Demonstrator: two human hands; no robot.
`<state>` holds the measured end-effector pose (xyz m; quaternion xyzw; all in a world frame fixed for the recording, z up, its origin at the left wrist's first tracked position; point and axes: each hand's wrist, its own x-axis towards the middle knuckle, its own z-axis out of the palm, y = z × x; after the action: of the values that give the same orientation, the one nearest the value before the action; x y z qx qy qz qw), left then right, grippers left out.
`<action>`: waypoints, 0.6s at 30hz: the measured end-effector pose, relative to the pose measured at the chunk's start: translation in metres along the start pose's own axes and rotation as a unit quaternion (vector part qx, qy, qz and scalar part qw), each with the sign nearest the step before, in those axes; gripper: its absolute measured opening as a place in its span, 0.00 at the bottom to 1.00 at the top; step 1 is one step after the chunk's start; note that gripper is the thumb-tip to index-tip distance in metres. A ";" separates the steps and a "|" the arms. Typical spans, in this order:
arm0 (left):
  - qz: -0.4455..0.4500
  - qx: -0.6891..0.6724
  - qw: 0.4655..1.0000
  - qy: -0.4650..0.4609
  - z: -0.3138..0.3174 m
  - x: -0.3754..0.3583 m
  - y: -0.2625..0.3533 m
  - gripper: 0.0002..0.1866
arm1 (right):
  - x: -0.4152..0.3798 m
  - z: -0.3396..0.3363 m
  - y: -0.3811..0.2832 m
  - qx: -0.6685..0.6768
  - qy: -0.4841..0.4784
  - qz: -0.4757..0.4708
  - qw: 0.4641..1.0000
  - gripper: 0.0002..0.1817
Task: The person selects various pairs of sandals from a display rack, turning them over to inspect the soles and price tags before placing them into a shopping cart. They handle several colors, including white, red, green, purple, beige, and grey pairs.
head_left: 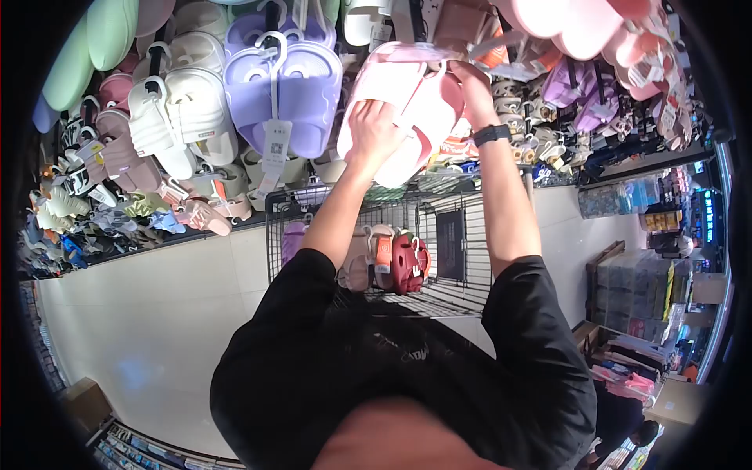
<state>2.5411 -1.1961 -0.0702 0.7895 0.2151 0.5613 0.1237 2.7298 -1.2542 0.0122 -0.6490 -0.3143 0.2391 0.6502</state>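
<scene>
a qr code shows on the white tag (pixel 276 141) under the purple slippers (pixel 283 90); its print is unreadable.

Left hand (pixel 372 129) covers part of the pink slippers (pixel 407 102); its fingertips are hidden behind them. Right hand (pixel 470 78): fingers hidden behind the pair's top edge, grip undeterminable. Hang tag (pixel 276 145) on purple slippers (pixel 286 86), left of the pink pair: print too small to read. Wire cart (pixel 439 235) below: partly blocked by forearms.
</scene>
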 end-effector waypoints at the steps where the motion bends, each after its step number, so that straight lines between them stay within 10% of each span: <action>1: -0.018 0.007 1.000 -0.004 0.002 -0.012 0.004 0.10 | -0.024 -0.003 0.000 -0.164 0.060 -0.082 0.981 0.12; 3: -0.060 0.026 0.998 -0.009 -0.003 -0.038 0.020 0.10 | -0.084 -0.010 0.019 -0.220 0.173 -0.248 0.928 0.12; 9: -0.187 0.093 0.978 0.004 -0.035 -0.100 0.094 0.11 | -0.317 0.007 0.044 -0.130 0.030 -0.053 0.990 0.19; 18: -0.215 0.183 0.959 -0.003 -0.057 -0.178 0.164 0.10 | -0.360 -0.030 0.077 -0.180 0.042 -0.021 0.983 0.20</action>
<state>2.4709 -1.4277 -0.1280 0.7353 0.4789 0.4701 0.0953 2.5112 -1.5300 -0.0989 -0.7583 -0.3379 0.1377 0.5403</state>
